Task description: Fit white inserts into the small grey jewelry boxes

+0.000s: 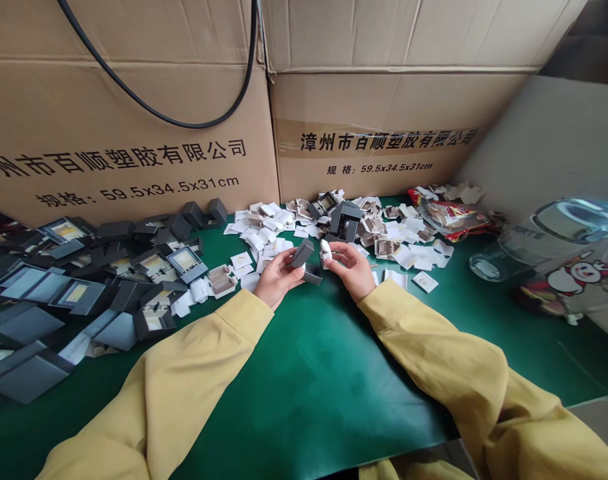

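Observation:
In my left hand [278, 277] is a small dark grey hinged box [313, 274], its lid tilted up. Fingers and thumb close around the box's left side. Just to the right, my right hand [353, 270] pinches a small white and beige piece [326, 253], which looks like a box insert; its exact kind is hard to make out. The piece is beside the open box. Behind both hands lies a heap of white and beige inserts [269, 223], with a few dark boxes [345, 220] among them.
Many dark grey boxes [29, 323], several open, cover the table's left side. Large cardboard cartons [184, 160] stand along the back, a black cable [199, 125] hanging in front. At right are a crumpled red plastic bag [457, 217] and a clear plastic cup [559, 233] on the green tabletop [334, 380].

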Motion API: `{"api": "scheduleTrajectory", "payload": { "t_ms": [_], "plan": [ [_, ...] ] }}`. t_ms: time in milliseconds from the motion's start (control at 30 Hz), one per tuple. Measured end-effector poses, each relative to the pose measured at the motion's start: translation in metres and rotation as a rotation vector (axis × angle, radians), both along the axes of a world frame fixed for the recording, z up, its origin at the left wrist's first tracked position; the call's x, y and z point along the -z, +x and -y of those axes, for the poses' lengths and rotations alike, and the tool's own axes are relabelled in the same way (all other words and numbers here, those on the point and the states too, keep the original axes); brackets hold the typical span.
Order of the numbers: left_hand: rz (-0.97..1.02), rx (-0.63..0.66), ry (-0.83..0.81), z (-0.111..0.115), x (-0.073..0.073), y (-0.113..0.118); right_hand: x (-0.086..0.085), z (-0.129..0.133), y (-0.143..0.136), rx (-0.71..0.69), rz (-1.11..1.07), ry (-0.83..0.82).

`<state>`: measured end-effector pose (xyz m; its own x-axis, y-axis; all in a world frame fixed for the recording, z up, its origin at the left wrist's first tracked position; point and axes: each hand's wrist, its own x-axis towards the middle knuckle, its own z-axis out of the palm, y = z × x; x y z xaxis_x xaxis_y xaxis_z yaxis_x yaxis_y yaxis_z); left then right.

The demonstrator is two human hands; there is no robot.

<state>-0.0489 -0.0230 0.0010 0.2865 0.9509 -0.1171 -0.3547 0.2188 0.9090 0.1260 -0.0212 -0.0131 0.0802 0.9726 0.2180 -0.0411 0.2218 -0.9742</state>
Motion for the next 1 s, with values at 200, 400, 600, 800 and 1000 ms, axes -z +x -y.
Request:
{"api": "scheduleTrajectory", "payload": {
  "t_ms": [200, 400, 600, 800, 1000],
  "plan": [
    [-0.116, 0.009, 0.078, -0.0018, 0.0062, 0.0011, 0.0026, -0.0009, -0.0026, -0.029, -0.053, -0.008],
    [-0.133, -0.018, 0.104, -0.0021, 0.0079, 0.0016, 0.0031, 0.0023, -0.0057, -0.061, -0.034, -0.019],
    [-0.117, -0.055, 0.115, -0.0028, 0.0076, 0.0011, 0.0019, 0.0057, -0.0076, -0.108, 0.027, -0.02],
    [-0.13, -0.029, 0.142, -0.0038, 0.0088, 0.0009, 0.0017, 0.006, -0.0074, -0.144, 0.057, -0.023],
    [-0.117, -0.007, 0.15, -0.004, 0.0095, 0.0008, 0.0024, 0.0072, -0.0078, -0.145, 0.081, -0.012]
  ]
}}
